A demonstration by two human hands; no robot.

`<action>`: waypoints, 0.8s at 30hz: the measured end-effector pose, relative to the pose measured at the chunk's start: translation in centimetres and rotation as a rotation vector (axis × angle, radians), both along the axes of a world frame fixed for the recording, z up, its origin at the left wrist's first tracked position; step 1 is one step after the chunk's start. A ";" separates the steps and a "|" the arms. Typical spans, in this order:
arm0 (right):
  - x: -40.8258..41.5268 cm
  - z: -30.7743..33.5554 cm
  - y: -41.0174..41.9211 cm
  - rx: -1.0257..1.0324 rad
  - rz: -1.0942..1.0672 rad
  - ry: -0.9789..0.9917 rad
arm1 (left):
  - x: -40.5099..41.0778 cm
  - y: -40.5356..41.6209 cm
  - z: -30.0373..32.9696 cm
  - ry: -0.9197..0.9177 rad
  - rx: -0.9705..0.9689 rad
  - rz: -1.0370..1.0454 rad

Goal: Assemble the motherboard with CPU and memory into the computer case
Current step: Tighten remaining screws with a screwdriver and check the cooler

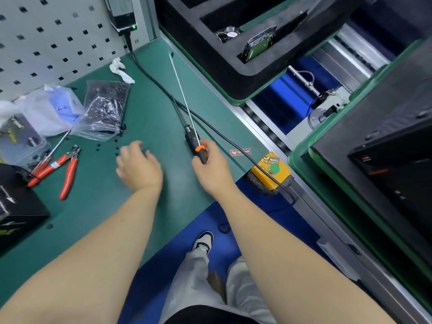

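Note:
My right hand (211, 168) grips the orange-and-black handle of a long-shaft screwdriver (184, 99), whose thin metal shaft points up and away across the green bench mat (98, 220). My left hand (138, 166) hovers over the mat with fingers apart, holding nothing, close to several small black screws (118, 136) scattered beside a clear bag of screws (105, 108). The black computer case (397, 148) sits at the right on a green-edged pallet, its inside dark. No motherboard is visible.
Red-handled pliers (66, 170) and a second red screwdriver lie at the left, near plastic bags and a black box (16, 206). A black cable (210, 129) crosses the mat to a yellow button box (272, 169). A foam tray (233, 43) with parts stands behind on the conveyor.

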State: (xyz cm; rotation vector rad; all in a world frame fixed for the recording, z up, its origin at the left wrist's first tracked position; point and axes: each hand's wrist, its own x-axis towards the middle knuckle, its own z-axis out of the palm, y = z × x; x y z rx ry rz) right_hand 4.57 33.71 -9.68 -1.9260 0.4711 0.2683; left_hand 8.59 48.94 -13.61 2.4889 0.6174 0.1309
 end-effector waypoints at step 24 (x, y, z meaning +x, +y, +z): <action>1.6 1.4 1.0 0.074 -0.089 -0.102 | 3.0 -3.3 4.2 -0.292 -0.405 -0.010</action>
